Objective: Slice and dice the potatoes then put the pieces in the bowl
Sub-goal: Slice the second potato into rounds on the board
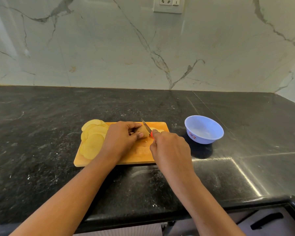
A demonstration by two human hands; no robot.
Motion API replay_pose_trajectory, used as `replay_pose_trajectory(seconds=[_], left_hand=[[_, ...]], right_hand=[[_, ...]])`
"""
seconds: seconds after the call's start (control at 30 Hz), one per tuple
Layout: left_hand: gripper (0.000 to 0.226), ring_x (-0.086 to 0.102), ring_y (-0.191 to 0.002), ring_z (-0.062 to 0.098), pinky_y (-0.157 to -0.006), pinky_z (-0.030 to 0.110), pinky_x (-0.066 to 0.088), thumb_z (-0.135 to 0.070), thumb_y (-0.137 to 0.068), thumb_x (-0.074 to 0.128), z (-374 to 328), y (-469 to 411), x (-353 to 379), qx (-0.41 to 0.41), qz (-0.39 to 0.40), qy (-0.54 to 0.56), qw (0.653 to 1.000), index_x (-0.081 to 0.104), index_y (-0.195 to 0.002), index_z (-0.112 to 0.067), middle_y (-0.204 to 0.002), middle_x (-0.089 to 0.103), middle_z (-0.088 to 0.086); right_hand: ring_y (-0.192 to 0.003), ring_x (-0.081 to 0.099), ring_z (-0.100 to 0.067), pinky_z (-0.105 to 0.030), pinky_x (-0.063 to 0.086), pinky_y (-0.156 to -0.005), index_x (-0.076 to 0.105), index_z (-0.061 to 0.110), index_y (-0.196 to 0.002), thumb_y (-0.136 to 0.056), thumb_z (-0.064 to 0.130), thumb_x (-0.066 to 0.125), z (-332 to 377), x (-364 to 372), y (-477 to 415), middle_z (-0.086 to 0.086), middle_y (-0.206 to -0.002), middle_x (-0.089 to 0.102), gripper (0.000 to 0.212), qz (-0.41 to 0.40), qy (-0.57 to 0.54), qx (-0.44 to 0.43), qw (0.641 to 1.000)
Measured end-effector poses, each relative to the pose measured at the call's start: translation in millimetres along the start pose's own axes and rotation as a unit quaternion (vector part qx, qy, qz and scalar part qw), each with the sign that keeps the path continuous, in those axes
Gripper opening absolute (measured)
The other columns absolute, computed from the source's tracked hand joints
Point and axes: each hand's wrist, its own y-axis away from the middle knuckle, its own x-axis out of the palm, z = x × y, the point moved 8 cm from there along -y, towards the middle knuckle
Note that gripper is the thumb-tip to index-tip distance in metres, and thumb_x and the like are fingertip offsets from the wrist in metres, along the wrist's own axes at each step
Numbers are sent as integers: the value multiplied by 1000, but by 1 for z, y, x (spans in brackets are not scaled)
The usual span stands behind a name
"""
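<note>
**We are cutting a potato on the board, with the bowl waiting to the right**

We are working at a dark, speckled stone counter [41, 116] that is running along a marble-veined wall [109, 48]. A wooden cutting board [140, 155] is lying flat on it in front of us.

Our left hand [121, 138] is curling over an unpeeled potato piece [143, 131] near the far middle of the board. The fingers are arching over its top and the thumb is pressing against its near side, so the hand is gripping it firmly.

Our right hand [169, 147] is wrapping round the red handle of a small knife [146, 126]. Most of the handle is hiding inside the fist. The blade is pointing away from us and is lying against the right end of the potato piece. We cannot tell how deep it is sitting in the flesh.

A pale slice [157, 129] is lying just to the right of the blade. A heap of round yellow slices [93, 138] is overlapping across the left end of the board, and a few are hanging past its far left corner.

A light blue plastic bowl [203, 129] is standing upright on the counter, right of the board and apart from it, with a small red label on its near wall. No potato is showing inside it.

A wall socket [168, 4] is sitting high on the wall, and a dark drawer handle [266, 220] is showing below the counter edge.
</note>
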Motion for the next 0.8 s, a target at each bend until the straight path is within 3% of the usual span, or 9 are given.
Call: replay_pose_trajectory(seconds=[0.17, 0.23, 0.37, 0.53, 0.67, 0.8], left_hand=[[41, 61, -104, 7, -86, 17, 42, -26, -82, 73, 0, 0, 1, -5, 0, 3, 1000, 64, -122, -21, -117, 68, -3], [41, 62, -104, 8, -88, 18, 44, -25, -83, 73, 0, 0, 1, -4, 4, 0, 1000, 64, -122, -21, -117, 68, -3], [39, 63, -103, 9, -90, 22, 47, -24, -82, 73, 1, -1, 1, -4, 3, 9, 1000, 66, -121, -20, -114, 69, -2], [39, 63, -104, 8, -91, 21, 47, -24, -81, 74, 1, -1, 1, -4, 4, 12, 1000, 66, -119, -21, -114, 69, -2], [39, 63, -103, 8, -91, 22, 48, -24, -81, 74, 3, 0, 1, -5, 4, 19, 1000, 66, -119, -20, -114, 69, -1], [40, 62, -105, 8, -88, 18, 45, -28, -84, 72, 5, 2, 2, -9, 0, 10, 1000, 64, -123, -22, -115, 69, -2]], right_hand=[[-80, 53, -17, -22, 26, -47, 32, 17, -146, -101, 18, 36, 5, 8, 4, -1, -111, 60, 45, 17, 41, -5, 999], [-84, 56, -19, -21, 21, -46, 30, 16, -147, -101, 16, 36, 6, 11, 7, -2, -114, 60, 46, 24, 45, -1, 999], [-95, 60, -20, -25, 35, -59, 34, 16, -144, -101, 18, 37, 6, 15, -3, -3, -113, 60, 43, 39, 51, 4, 998], [-97, 60, -22, -26, 34, -56, 25, 12, -148, -101, 15, 37, 5, 27, 6, -3, -118, 59, 49, 76, 62, 6, 995], [-103, 59, -24, -31, 43, -70, 32, 10, -143, -99, 17, 42, 7, 39, -5, -7, -120, 58, 45, 126, 55, 15, 990], [-88, 57, -19, -22, 29, -53, 26, 14, -147, -101, 18, 38, 4, 31, 20, -2, -115, 58, 48, 75, 36, 4, 997]])
